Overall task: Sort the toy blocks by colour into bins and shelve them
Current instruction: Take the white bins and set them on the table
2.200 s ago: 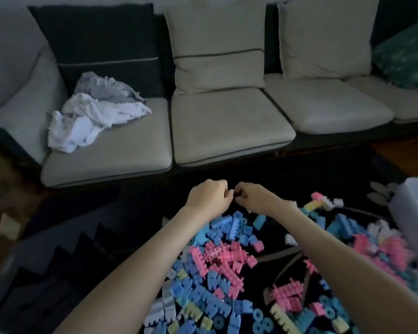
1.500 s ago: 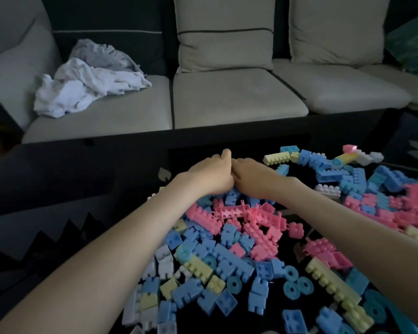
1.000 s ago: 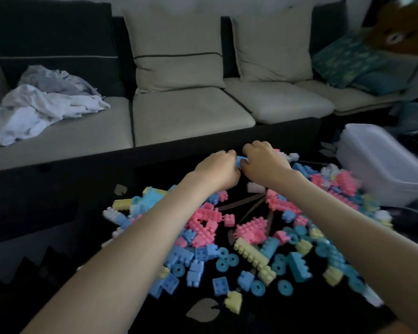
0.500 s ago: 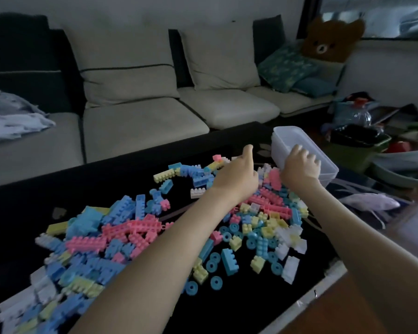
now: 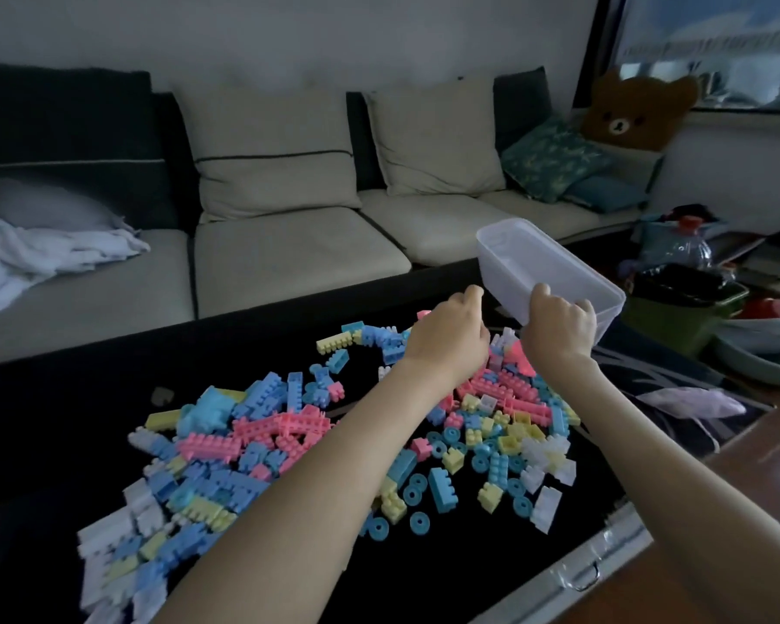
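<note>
The blocks (image 5: pixel 253 436), pink, blue, yellow and white, lie in a loose pile across the dark worktop (image 5: pixel 64 398). Over the pile's far right end the right hand (image 5: pixel 559 331) grips the near rim of a clear bin (image 5: pixel 555 263), thumb outside and fingers hooked over the edge; the bin is tilted and looks raised off the worktop. Just left of the bin, above the same end of the pile, the left hand (image 5: pixel 451 340) has its fingers curled under; I cannot tell whether they pinch a block. Beyond the pile stands a sofa (image 5: pixel 289 254), with white cloth (image 5: pixel 41 258) on its left seat.
</note>
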Available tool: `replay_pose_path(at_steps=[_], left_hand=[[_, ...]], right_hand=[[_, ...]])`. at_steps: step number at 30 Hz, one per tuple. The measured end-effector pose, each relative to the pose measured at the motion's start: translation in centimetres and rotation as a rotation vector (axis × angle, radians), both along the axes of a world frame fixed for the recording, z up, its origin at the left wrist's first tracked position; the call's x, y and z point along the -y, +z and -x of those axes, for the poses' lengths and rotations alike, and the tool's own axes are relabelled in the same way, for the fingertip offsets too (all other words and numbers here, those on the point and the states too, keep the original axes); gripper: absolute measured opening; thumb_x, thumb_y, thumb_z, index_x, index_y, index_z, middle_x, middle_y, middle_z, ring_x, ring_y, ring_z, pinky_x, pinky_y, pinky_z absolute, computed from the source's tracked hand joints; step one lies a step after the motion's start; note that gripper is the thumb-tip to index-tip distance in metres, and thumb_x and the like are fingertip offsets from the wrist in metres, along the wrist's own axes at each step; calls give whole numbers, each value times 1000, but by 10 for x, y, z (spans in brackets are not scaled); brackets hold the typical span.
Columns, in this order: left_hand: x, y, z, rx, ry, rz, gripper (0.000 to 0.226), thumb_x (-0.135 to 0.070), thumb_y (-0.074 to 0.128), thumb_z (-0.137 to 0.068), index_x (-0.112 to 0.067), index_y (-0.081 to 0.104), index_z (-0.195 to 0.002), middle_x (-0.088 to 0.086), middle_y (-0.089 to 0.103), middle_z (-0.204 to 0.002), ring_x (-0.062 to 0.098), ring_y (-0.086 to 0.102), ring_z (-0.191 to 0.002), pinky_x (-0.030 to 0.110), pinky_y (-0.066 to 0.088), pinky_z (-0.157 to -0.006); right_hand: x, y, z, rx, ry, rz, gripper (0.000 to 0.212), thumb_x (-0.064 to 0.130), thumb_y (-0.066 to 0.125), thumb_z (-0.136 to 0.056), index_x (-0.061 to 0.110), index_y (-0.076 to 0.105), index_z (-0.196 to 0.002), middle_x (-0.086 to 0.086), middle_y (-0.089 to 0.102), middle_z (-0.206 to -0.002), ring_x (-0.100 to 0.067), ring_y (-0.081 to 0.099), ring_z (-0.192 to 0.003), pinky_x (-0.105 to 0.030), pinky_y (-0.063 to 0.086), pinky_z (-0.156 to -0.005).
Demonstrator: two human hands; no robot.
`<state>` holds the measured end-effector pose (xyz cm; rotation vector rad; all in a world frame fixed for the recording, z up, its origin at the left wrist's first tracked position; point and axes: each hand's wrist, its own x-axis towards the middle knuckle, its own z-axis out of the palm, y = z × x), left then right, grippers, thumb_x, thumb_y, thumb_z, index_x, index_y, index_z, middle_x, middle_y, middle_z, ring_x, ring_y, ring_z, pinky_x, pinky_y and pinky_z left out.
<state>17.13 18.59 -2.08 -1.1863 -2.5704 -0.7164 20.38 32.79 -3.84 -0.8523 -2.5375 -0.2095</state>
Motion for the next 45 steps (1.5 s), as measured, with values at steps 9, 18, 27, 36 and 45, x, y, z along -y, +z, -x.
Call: replay_pose_path(at_steps=[9, 18, 27, 36, 45], left_hand=[[100, 22, 7, -378, 137, 101, 70, 0, 47, -90, -13, 16, -152, 15, 10, -158, 29, 13, -145, 39, 17, -114], [338, 4, 40, -258, 500, 239, 56, 3, 42, -89, -24, 46, -138, -2, 40, -146, 18, 20, -144, 41, 4, -110], [451, -22, 7, -161, 723, 292, 21, -16, 37, -91, -18, 58, -88, 0, 62, -91, 24, 56, -95, 33, 22, -89], [476, -48, 6, -64, 843, 415, 17, -11, 44, -92, -14, 59, -100, 7, 61, -99, 26, 55, -94, 34, 40, -76], [478, -60, 6, -35, 862, 284, 50, 0, 48, -89, -10, 41, -137, 8, 49, -133, 24, 45, -121, 30, 38, -93]], right_hand=[[127, 39, 2, -45, 477, -22, 41, 4, 47, -84, 4, 44, -125, -10, 67, -102, -30, 64, -84, -33, 33, -86], [307, 27, 24, 29, 981, 64, 22, 7, 54, -83, 7, 52, -105, -15, 69, -91, -34, 62, -82, -31, 20, -69], [436, -3, 45, 156, 1237, 105, 22, 8, 47, -86, 10, 52, -107, -11, 66, -105, -33, 60, -97, -31, 29, -76], [470, -29, 60, 190, 1269, 141, 21, -1, 47, -83, 8, 56, -100, -11, 64, -101, -29, 57, -96, -25, 28, -67], [460, -45, 82, 248, 1128, 123, 27, -2, 46, -85, 8, 52, -110, -11, 60, -109, -28, 54, -103, -26, 34, -81]])
